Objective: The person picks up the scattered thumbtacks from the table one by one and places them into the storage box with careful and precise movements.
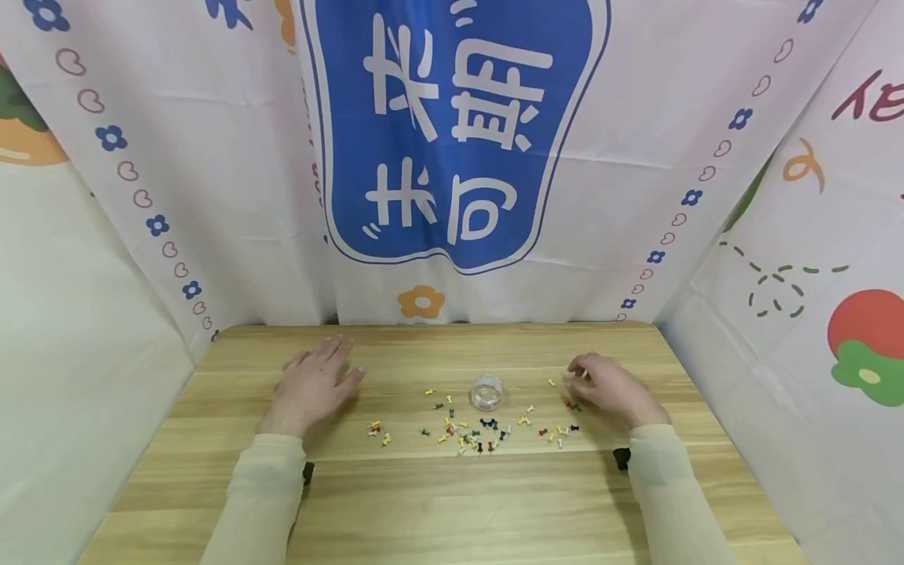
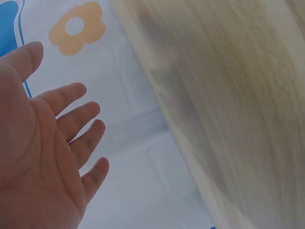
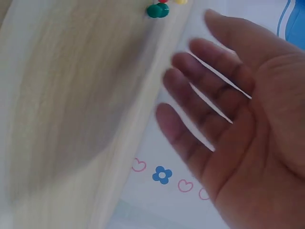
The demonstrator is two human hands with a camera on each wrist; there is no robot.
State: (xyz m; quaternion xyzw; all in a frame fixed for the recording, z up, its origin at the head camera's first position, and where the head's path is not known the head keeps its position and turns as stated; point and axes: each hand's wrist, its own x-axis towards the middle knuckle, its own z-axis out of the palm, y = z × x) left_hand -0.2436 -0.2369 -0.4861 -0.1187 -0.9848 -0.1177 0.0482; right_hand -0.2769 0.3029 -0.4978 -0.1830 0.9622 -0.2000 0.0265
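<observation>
Many small push pins (image 1: 466,439) in yellow, red, green, white and dark blue lie scattered over the middle of the wooden table. Behind most of them stands a small clear round container (image 1: 486,392). To the left of the pins is my left hand (image 1: 308,390), its fingers spread and holding nothing; the left wrist view shows its bare palm (image 2: 43,152). On the other side, my right hand (image 1: 616,390) hovers near a few pins with loosely bent fingers. Its palm (image 3: 257,129) is bare too, and a green push pin (image 3: 157,10) shows beyond the fingertips.
The wooden table (image 1: 452,510) ends at a far edge against a white printed curtain (image 1: 282,259) with a blue panel. More printed cloth (image 1: 791,377) hangs along the right side, and pale cloth (image 1: 78,353) on the left.
</observation>
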